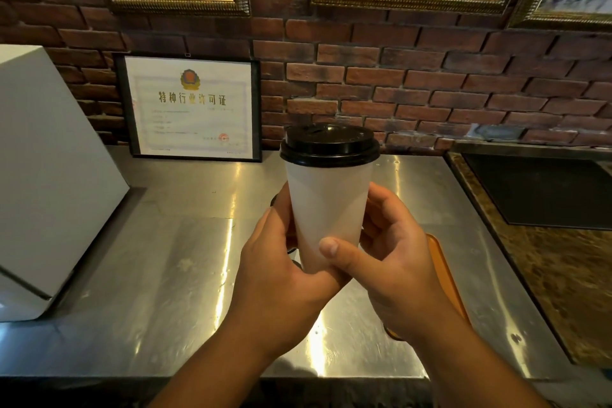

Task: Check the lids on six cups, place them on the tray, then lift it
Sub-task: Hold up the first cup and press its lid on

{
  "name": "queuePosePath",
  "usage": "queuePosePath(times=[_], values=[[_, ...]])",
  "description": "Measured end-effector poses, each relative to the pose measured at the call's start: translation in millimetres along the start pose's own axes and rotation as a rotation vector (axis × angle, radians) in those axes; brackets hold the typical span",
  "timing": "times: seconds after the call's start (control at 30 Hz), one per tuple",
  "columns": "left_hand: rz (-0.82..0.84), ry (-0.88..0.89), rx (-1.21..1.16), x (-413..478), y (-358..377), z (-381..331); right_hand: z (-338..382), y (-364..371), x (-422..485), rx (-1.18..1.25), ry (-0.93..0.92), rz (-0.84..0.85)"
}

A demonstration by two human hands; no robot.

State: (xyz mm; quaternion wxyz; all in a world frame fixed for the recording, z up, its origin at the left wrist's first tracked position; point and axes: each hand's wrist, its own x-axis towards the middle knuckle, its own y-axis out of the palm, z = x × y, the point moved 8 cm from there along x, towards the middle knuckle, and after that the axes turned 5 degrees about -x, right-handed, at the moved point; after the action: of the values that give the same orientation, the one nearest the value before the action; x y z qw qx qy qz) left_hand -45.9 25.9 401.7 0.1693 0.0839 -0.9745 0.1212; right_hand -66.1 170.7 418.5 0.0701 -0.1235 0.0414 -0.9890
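A white paper cup (328, 199) with a black lid (329, 144) is held upright above the steel counter, close to the camera. My left hand (281, 262) wraps the cup's lower left side. My right hand (394, 262) grips its lower right side, thumb across the front. An orange tray (447, 278) lies on the counter behind my right hand, mostly hidden. Dark lid edges of other cups (291, 252) peek out behind my left hand; most of them are hidden.
A steel counter (165, 258) runs along a brick wall. A white machine (49, 182) stands at the left. A framed certificate (192, 109) leans on the wall. A dark mat (543, 192) lies on a brown stone top at the right.
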Motion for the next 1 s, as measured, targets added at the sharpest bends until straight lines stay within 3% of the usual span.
queuePosePath(times=[0.63, 1.0], values=[[0.069, -0.021, -0.001, -7.6, 7.7, -3.2, 2.9, -6.9, -7.2, 0.032, -0.022, -0.076], [0.070, -0.014, -0.031, -8.6, 8.0, -6.4, 4.1, -4.5, -6.7, 0.050, 0.042, -0.036]])
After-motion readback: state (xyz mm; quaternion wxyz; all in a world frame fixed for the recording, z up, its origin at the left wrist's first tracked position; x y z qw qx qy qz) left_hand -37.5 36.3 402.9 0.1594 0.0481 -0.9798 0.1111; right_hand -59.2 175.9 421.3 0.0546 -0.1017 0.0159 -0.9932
